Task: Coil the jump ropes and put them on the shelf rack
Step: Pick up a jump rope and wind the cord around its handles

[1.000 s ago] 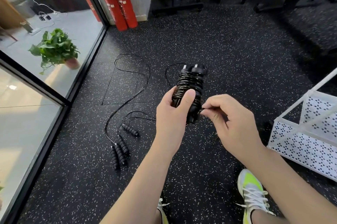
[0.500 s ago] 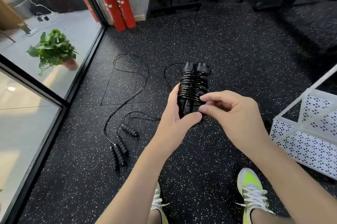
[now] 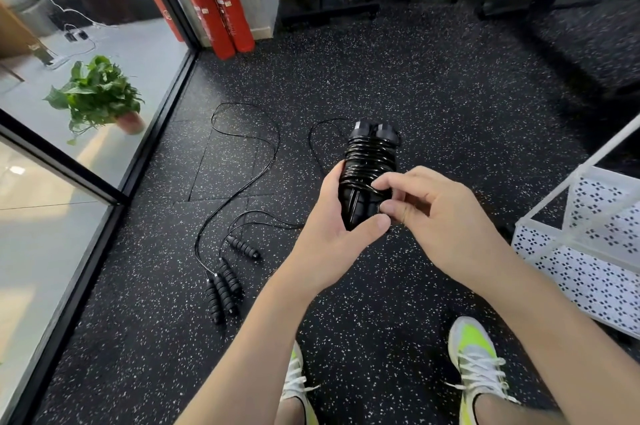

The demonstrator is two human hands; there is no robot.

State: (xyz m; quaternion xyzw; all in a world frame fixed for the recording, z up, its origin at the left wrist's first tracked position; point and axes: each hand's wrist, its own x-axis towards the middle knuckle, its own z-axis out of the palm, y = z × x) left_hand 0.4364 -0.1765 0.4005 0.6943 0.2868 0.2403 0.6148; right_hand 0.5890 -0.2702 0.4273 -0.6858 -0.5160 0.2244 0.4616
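Wrapping looks nearly finished on the coiled jump rope point(image 3: 369, 165): its cord is wound tightly round the paired handles, held at mid-frame above the floor. The left hand point(image 3: 332, 227) grips the bundle's lower end, while the right hand point(image 3: 426, 213) pinches the cord's last bit against it, probably tucking it. Left to do, I judge: two more jump ropes point(image 3: 227, 272) lie loose on the rubber floor point(image 3: 450, 95), and the white shelf rack point(image 3: 588, 251) beside the person shows nothing stored, though the frame cuts it off. The tucked end itself is hidden by fingers.
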